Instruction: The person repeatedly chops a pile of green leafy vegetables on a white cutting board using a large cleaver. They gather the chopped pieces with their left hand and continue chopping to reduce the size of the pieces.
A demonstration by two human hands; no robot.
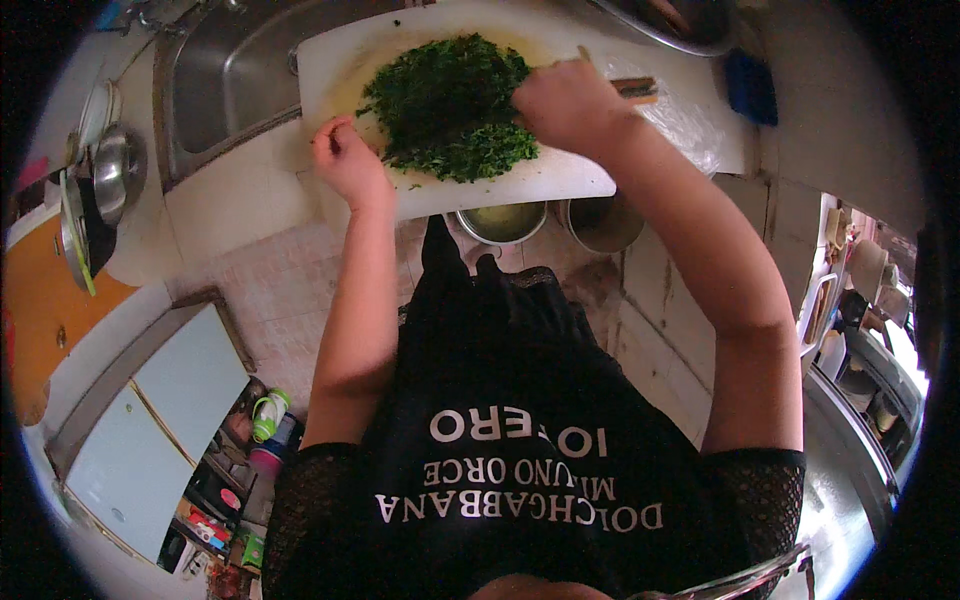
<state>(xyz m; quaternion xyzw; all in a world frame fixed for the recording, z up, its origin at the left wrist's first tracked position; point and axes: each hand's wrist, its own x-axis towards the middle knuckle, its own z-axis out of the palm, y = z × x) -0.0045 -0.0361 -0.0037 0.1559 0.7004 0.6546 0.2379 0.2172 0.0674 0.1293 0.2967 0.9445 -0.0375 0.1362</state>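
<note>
A broad heap of finely chopped leafy greens [450, 105] lies on a white cutting board [510, 187]. At the heap's left edge is my left hand [346, 161], its fingers curled and fingertips drawn together. Whether anything small is between them does not show. My right hand [570, 105] is closed against the heap's right side, and its fingers are largely hidden. A small tip sticks up above that fist, too unclear to name. Behind the right wrist, a brown handle-like piece [636, 88] shows in part.
A steel sink [225, 82] adjoins the board at left. Crumpled clear plastic [686, 131] lies to the right, near a blue item [751, 86]. Below the board's near edge stand a metal pot [502, 225] and another round vessel [604, 225]. Pans [116, 172] stand at far left.
</note>
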